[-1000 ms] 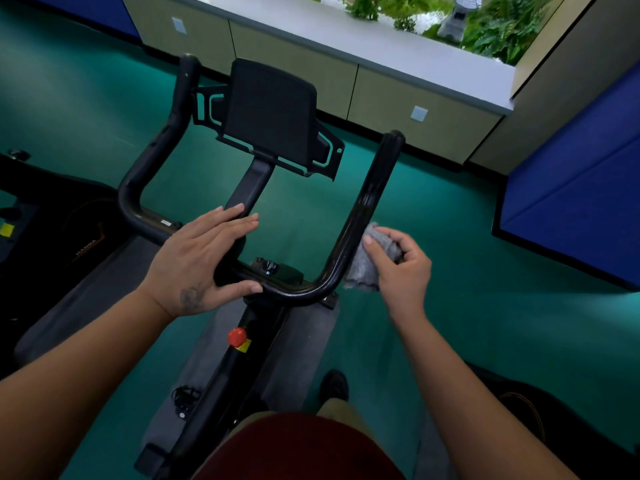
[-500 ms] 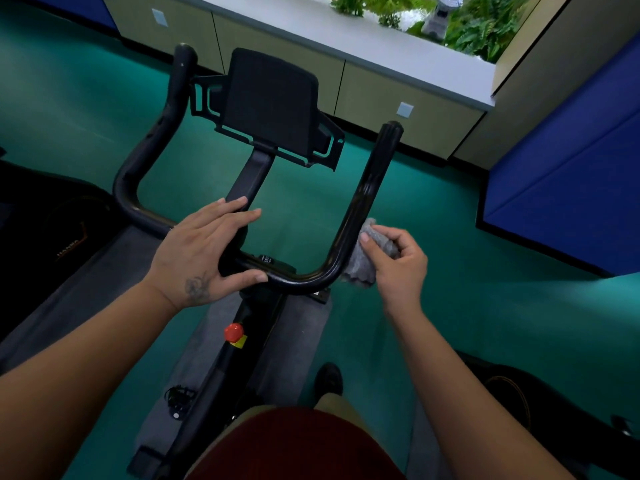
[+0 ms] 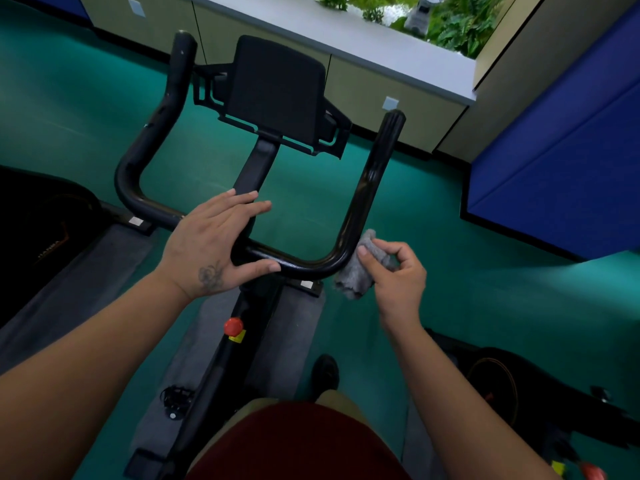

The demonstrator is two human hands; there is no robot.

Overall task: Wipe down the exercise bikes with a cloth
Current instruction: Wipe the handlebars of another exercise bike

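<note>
The left hand (image 3: 214, 247) rests flat, fingers straight, on the cross section of the glossy black U-shaped handlebar (image 3: 367, 188). At its four o'clock bend, the right hand (image 3: 398, 271) pinches a crumpled grey cloth (image 3: 356, 275) against the bar's outer side.

Open green floor (image 3: 398, 188) lay at right of centre, beyond the handlebar's (image 3: 360, 202) right arm. The black console (image 3: 277, 88) and its stem (image 3: 256, 168) blocked the middle. Blue mats (image 3: 561, 161) closed the right edge, beige cabinets (image 3: 374, 98) the top.
</note>
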